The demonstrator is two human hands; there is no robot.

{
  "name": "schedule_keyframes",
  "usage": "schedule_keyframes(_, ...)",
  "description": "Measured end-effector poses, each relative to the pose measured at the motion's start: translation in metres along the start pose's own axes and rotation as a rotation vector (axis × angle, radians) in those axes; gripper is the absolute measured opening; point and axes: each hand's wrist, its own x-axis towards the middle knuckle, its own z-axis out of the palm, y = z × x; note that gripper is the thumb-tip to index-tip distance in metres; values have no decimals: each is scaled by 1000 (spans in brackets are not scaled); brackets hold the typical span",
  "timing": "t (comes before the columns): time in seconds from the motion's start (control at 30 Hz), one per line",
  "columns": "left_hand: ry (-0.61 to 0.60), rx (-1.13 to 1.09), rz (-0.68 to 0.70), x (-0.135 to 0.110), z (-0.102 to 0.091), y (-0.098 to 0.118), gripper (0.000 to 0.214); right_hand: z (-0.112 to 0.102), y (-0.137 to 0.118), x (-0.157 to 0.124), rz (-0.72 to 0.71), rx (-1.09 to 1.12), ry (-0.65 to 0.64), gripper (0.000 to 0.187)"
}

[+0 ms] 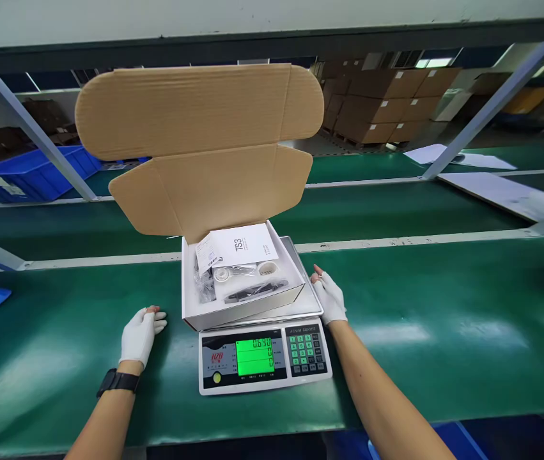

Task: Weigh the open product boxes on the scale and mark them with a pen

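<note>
An open cardboard box [243,312] rests slightly askew on the metal pan of a digital weighing scale [265,358]. The scale's green display reads about 0.630. Inside the box are a white TS3 booklet [247,246], a folded paper slip [208,253], a white item with round openings and a bagged black cable [257,291]. My left hand [141,335], in a white glove with bare fingertips, hovers over or rests on the belt left of the scale, fingers loosely bent and holding nothing. By the pan's right edge is my right hand [330,297], gloved too, with nothing visible in its fingers; contact is unclear.
The green work surface [420,319] runs left to right. The box's tall brown lid [204,121] stands up behind it. Blue bins [36,172] sit at the left, white sheets [516,191] at the right. Metal posts [492,108] and an overhead beam frame the bench; stacked cartons [387,102] stand beyond.
</note>
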Motion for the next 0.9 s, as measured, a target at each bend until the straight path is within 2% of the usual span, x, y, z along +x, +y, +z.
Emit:
schedule_keyframes(0.1,-16,-71,-37,7,-3,-1,25,-14,-15,7,8,67,31,56)
schedule_keyframes(0.2,8,-120,-49,16,-6,-1,23,-31,-47,19,-74,112,57,45)
schedule_keyframes(0.33,40,-156,-66,27,-8,8,23,-45,-115,32,-288,52,90,35)
schedule_keyframes(0.43,-59,-212,-63,31,-7,33,30,-40,-171,33,-470,-49,-6,40)
schedule_keyframes(0.53,-207,-311,43,29,3,76,44,-18,-224,29,-626,-124,-278,36)
schedule_keyframes(0.63,-319,-407,183,21,23,124,54,21,-267,23,-814,-222,-569,27)
schedule_keyframes(0.7,-355,-428,231,13,39,150,58,51,-286,19,-1000,-298,-680,22)
schedule_keyframes(0.8,-383,-428,246,4,59,173,63,91,-293,16,-1234,-377,-670,21)
schedule_keyframes(0.9,-373,-435,233,5,72,178,67,116,-279,15,-1299,-425,-561,18)
